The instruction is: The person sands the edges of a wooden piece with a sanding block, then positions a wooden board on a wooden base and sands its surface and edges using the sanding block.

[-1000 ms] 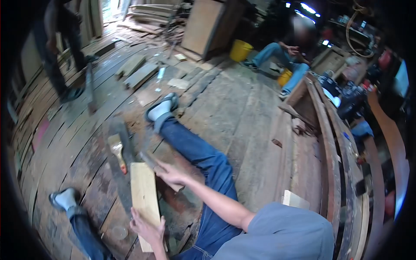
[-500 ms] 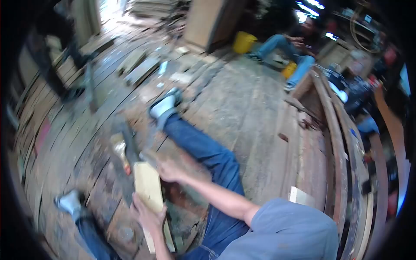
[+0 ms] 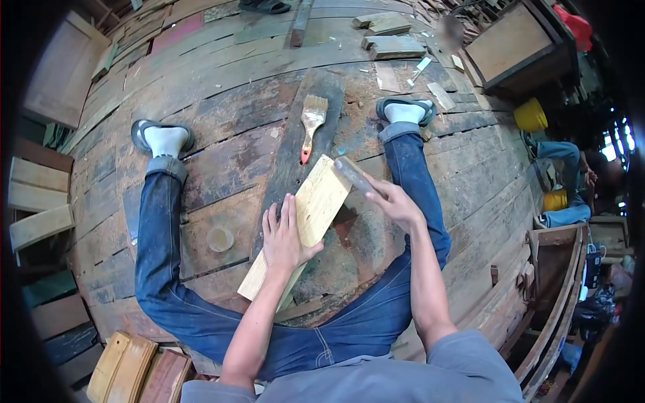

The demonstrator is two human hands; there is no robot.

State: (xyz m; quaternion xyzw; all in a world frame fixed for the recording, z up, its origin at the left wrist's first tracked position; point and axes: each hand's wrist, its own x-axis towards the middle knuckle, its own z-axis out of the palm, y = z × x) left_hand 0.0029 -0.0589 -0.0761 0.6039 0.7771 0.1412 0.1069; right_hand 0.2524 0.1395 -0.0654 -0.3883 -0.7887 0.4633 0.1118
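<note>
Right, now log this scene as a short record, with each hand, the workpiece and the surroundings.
Left hand: spread across the board
Right hand: gripping a grey bar-shaped tool near the board's far end; contact unclear
Workpiece: pale wooden board, lying at an angle between the outstretched legs
Nearby: paintbrush on a dark plank
Background: yellow bucket and another person's jeans-clad leg, at right

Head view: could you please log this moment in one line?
left hand: spread on pale board; right hand: holding tool at board's far end; paintbrush: on dark plank
</note>
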